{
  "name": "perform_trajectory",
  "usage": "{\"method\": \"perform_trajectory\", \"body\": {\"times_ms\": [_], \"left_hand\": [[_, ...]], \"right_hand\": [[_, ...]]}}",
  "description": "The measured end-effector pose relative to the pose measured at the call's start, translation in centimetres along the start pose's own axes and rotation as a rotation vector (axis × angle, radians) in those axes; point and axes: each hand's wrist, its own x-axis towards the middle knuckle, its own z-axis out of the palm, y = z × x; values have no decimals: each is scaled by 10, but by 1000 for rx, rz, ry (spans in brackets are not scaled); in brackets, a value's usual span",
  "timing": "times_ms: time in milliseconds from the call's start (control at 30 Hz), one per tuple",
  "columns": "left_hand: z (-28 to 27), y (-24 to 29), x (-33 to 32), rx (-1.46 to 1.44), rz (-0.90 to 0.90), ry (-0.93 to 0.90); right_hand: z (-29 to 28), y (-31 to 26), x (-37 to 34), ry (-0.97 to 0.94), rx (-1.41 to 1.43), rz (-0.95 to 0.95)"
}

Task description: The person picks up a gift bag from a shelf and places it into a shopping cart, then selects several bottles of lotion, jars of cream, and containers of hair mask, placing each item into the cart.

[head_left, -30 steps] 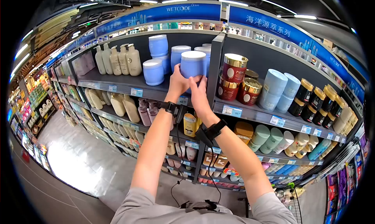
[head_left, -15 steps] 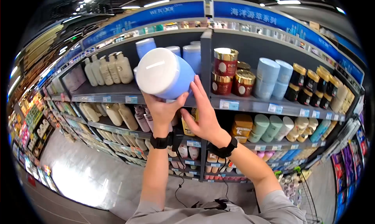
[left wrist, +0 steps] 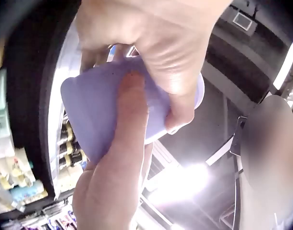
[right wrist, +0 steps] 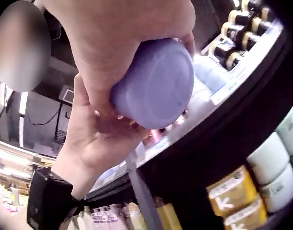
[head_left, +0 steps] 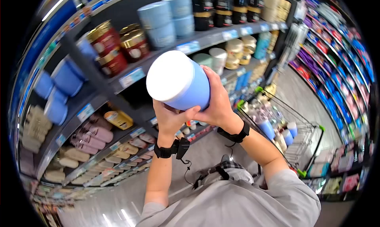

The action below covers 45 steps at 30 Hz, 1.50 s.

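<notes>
A blue jar with a white lid (head_left: pixel 178 80) is held up in front of the shelves, its lid tilted toward the head camera. Around its lower left side the left hand (head_left: pixel 171 118) curls, thumb across the jar. The right hand (head_left: pixel 217 100) grips the right side, with fingers along the wall. In the left wrist view both thumbs press on the jar (left wrist: pixel 96 105). The right wrist view shows the smooth jar base (right wrist: pixel 161 86) between the right hand (right wrist: pixel 122 33) and the left hand (right wrist: pixel 98 143).
Shelves carry red tins (head_left: pixel 107 42), light blue jars (head_left: pixel 156 23), black jars (head_left: pixel 202 11) and more blue jars (head_left: pixel 68 76) at the left. A wire cart (head_left: pixel 304 134) with several products stands at the right. Beyond it is another packed shelf (head_left: pixel 336 68).
The jar came off the shelf toward the person and tilted. The right hand briefly loosened, then gripped it again. The head view has turned right, bringing the cart into view.
</notes>
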Motion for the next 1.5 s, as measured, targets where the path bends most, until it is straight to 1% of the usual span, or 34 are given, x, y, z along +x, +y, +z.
{"method": "perform_trajectory", "body": {"times_ms": [33, 67, 100, 167, 233, 300, 333, 433, 467, 500, 567, 600, 633, 700, 733, 767, 833, 900, 933, 967, 1000, 1033, 1100, 1133, 1167, 1233, 1267, 1333, 1367, 1433, 1467, 1500], "left_hand": [[17, -12, -3, -27, -70, -37], [34, -25, -8, -89, -132, -79], [50, -38, -12, -107, -158, -119], [90, -69, -21, -77, -229, -178], [134, -99, -34, -109, -283, -267], [184, -122, -42, -61, -368, -349], [211, -139, -49, -90, -411, -366], [290, -186, -67, -28, -472, -487], [316, -197, -74, -38, -532, -503], [340, -209, -78, -37, -537, -533], [378, -235, -91, -25, -600, -608], [393, -249, -99, -79, -638, -650], [405, -264, -105, -76, -653, -668], [423, -296, -114, -191, -860, -739], [430, -309, -123, -178, -860, -734], [435, -323, -130, -172, -871, -740], [442, -343, -143, -22, -943, -760], [448, -361, -157, 7, -992, -771], [449, -370, -165, 32, -1003, -798], [450, -380, -173, 56, -1011, -827], [450, -390, -182, 74, -994, -851], [449, -396, -189, 80, -999, -854], [449, -409, -198, 239, -943, -955], [446, -415, -202, 387, -858, -1037], [444, -424, -204, 559, -597, -1160], [444, -426, -211, 671, -444, -1218], [444, -428, -214, 681, -456, -1228], [443, -436, -219, 806, -409, -1331], [442, -439, -221, 811, -419, -1336], [443, -444, -224, 894, -393, -1422], [443, -447, -225, 895, -402, -1425], [444, -449, -226, 901, -398, -1448]], "right_hand": [[-14, 10, -13, -10, -21, 66], [-29, 17, -27, -12, 19, 172], [-44, 25, -40, 8, -15, 205], [-79, 44, -70, -5, 3, 363], [-117, 64, -101, 43, -62, 435], [-158, 90, -132, 41, -40, 581], [-180, 103, -149, 45, -78, 634], [-241, 145, -198, 127, -56, 746], [-262, 157, -216, 140, -131, 774], [-282, 169, -228, 165, -143, 787], [-320, 187, -252, 122, -103, 930], [-338, 200, -267, 97, -123, 943], [-355, 211, -278, 111, -126, 963], [-386, 236, -298, 26, -201, 993], [-397, 252, -312, 19, -256, 950], [-407, 266, -326, 15, -271, 991], [-423, 285, -345, -18, -258, 1107], [-430, 302, -364, -28, -247, 1140], [-430, 312, -378, -82, -258, 1176], [-429, 321, -391, -134, -269, 1210], [-426, 330, -406, -124, -230, 1110], [-421, 339, -424, -121, -225, 1115], [-414, 356, -445, -256, -229, 1046], [-411, 359, -451, -318, -207, 1097], [-406, 363, -458, -364, -196, 1159], [-397, 368, -471, -408, -187, 1184], [-391, 371, -476, -403, -172, 1195], [-382, 378, -487, -407, -236, 1152], [-378, 380, -492, -407, -225, 1159], [-373, 383, -496, -400, -238, 1214], [-369, 385, -503, -330, -206, 1158], [-369, 387, -504, -334, -200, 1163]]}}
